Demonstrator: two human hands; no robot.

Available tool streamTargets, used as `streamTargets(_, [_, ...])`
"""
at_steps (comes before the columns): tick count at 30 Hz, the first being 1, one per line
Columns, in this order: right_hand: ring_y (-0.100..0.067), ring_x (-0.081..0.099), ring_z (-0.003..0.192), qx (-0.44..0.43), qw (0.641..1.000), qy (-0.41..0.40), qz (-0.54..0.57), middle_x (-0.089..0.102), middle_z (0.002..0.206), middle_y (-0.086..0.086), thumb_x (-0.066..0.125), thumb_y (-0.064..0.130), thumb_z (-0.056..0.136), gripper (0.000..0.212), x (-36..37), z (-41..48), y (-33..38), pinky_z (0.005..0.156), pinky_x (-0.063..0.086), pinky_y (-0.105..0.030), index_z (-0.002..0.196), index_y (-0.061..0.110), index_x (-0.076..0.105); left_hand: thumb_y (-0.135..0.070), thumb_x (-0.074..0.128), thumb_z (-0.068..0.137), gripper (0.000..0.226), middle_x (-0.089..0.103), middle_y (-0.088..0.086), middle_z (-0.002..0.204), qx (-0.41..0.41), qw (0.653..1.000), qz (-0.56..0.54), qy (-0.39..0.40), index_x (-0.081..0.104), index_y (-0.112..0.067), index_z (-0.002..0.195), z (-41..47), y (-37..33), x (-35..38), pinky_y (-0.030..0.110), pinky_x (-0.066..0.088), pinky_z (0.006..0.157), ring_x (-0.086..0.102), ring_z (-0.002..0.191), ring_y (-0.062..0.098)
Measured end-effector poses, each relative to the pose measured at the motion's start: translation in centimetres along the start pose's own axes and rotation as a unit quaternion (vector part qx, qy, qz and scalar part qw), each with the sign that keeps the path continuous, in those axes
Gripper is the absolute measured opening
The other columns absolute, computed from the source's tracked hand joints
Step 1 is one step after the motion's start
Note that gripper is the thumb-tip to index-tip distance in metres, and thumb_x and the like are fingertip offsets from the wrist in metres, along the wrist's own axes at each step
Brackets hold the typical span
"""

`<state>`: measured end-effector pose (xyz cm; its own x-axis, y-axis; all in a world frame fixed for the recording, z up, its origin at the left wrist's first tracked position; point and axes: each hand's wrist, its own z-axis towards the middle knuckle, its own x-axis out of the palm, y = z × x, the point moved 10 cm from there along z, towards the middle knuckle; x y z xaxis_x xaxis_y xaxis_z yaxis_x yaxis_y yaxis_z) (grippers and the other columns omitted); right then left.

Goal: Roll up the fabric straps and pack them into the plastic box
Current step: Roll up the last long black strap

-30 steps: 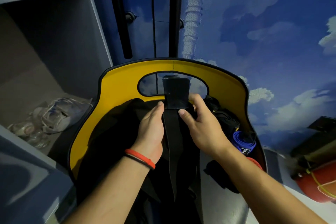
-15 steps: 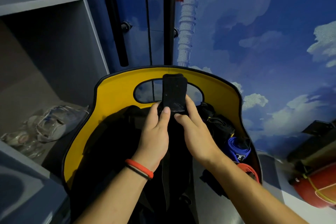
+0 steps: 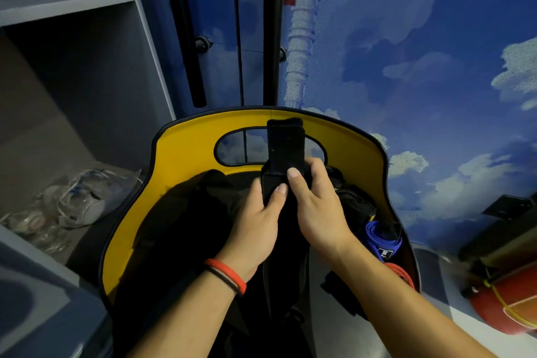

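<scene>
The flat end of the black strap (image 3: pixel 286 144) has gone up; a second ago it sat inside the opening of the yellow chair back (image 3: pixel 186 151), and now its top edge overlaps the yellow band above that opening; the left hand (image 3: pixel 255 221) and right hand (image 3: pixel 319 206) have closed in from either side, so the thumbs now lie side by side on the strap's front, the right one a little higher.
</scene>
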<state>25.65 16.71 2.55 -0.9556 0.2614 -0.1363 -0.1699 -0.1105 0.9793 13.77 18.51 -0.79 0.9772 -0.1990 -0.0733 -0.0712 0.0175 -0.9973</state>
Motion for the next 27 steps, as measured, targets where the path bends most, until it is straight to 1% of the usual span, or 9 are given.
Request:
streamTargets(4, [-0.001, 0.067, 0.107, 0.056, 0.997, 0.015, 0.043, 0.071, 0.112, 0.018, 0.053, 0.04, 0.104, 0.028, 0.9, -0.2, -1.7, 0.094, 0.052, -0.029, 0.132, 0.034, 0.053, -0.04, 0.048, 0.104, 0.034, 0.063, -0.014, 0.13, -0.011, 1.0, 0.002, -0.023, 0.049, -0.035, 0.138, 0.2, 0.4, -0.8, 0.04, 0.046, 0.108, 0.057, 0.123, 0.004])
streamTargets(8, [-0.002, 0.067, 0.105, 0.082, 0.996, 0.046, 0.014, 0.072, 0.112, 0.014, 0.051, 0.043, 0.104, 0.018, 2.2, -0.9, -2.6, 0.098, 0.053, -0.035, 0.116, 0.036, 0.062, -0.044, 0.049, 0.102, 0.042, 0.062, -0.006, 0.13, -0.018, 0.994, -0.015, -0.106, 0.047, -0.028, 0.142, 0.7, -0.2, -3.3, 0.036, 0.049, 0.1, 0.058, 0.12, 0.013])
streamTargets(11, [0.001, 0.066, 0.106, 0.064, 0.997, 0.039, 0.008, 0.072, 0.112, 0.017, 0.05, 0.037, 0.106, 0.014, 2.4, -1.1, -2.6, 0.097, 0.052, -0.032, 0.112, 0.038, 0.062, -0.038, 0.055, 0.101, 0.022, 0.069, -0.01, 0.112, -0.022, 0.992, -0.028, -0.12, 0.06, -0.03, 0.122, 0.8, 0.0, -3.5, 0.028, 0.052, 0.085, 0.065, 0.106, 0.009])
streamTargets(13, [-0.001, 0.068, 0.101, 0.057, 0.998, 0.017, 0.012, 0.074, 0.108, 0.014, 0.051, 0.034, 0.106, 0.014, 1.8, -0.8, -2.7, 0.091, 0.055, -0.03, 0.113, 0.034, 0.064, -0.039, 0.057, 0.1, 0.015, 0.071, -0.014, 0.109, -0.042, 0.993, -0.035, -0.106, 0.064, -0.036, 0.113, 0.7, 0.8, -2.9, 0.028, 0.053, 0.086, 0.066, 0.104, 0.005])
streamTargets(16, [0.002, 0.069, 0.091, 0.033, 0.999, -0.02, -0.006, 0.074, 0.1, 0.012, 0.052, 0.03, 0.106, 0.014, 0.7, -0.6, -1.9, 0.077, 0.053, -0.018, 0.11, 0.028, 0.066, -0.043, 0.053, 0.101, 0.007, 0.064, -0.022, 0.106, -0.06, 0.995, -0.011, -0.079, 0.059, -0.045, 0.103, 0.5, 1.3, -1.8, 0.021, 0.048, 0.082, 0.059, 0.101, -0.002])
streamTargets(19, [-0.003, 0.071, 0.09, 0.03, 0.999, -0.046, 0.0, 0.076, 0.097, 0.01, 0.053, 0.03, 0.106, 0.017, 0.0, -0.4, -1.7, 0.08, 0.056, -0.027, 0.106, 0.026, 0.07, -0.046, 0.045, 0.103, 0.025, 0.063, -0.014, 0.12, -0.047, 0.997, 0.028, -0.062, 0.054, -0.038, 0.125, 0.0, 1.1, -0.9, 0.029, 0.049, 0.093, 0.058, 0.112, 0.007])
streamTargets(21, [-0.004, 0.071, 0.097, 0.052, 0.998, -0.031, 0.023, 0.076, 0.103, 0.012, 0.052, 0.033, 0.106, 0.019, 0.3, -0.3, -2.1, 0.088, 0.056, -0.034, 0.11, 0.029, 0.07, -0.044, 0.044, 0.104, 0.023, 0.063, -0.011, 0.123, -0.031, 0.997, 0.025, -0.067, 0.053, -0.038, 0.124, -0.1, 0.9, -0.8, 0.032, 0.048, 0.097, 0.059, 0.114, 0.007])
streamTargets(24, [0.005, 0.066, 0.102, 0.094, 0.995, 0.015, 0.02, 0.073, 0.109, 0.019, 0.048, 0.044, 0.105, 0.022, 1.1, -0.6, -3.1, 0.093, 0.05, -0.029, 0.116, 0.038, 0.067, -0.04, 0.047, 0.104, 0.011, 0.065, -0.017, 0.113, -0.012, 0.996, 0.01, -0.085, 0.054, -0.042, 0.112, 0.1, 0.3, -1.7, 0.02, 0.047, 0.084, 0.06, 0.104, -0.004])
streamTargets(27, [0.006, 0.065, 0.101, 0.079, 0.995, 0.038, -0.049, 0.073, 0.109, 0.019, 0.045, 0.053, 0.103, 0.032, 1.8, -1.1, -3.3, 0.088, 0.05, -0.024, 0.12, 0.036, 0.066, -0.039, 0.05, 0.103, 0.008, 0.065, -0.02, 0.103, -0.035, 0.994, 0.002, -0.108, 0.057, -0.041, 0.106, 0.3, 0.1, -2.8, 0.017, 0.045, 0.074, 0.061, 0.098, -0.003])
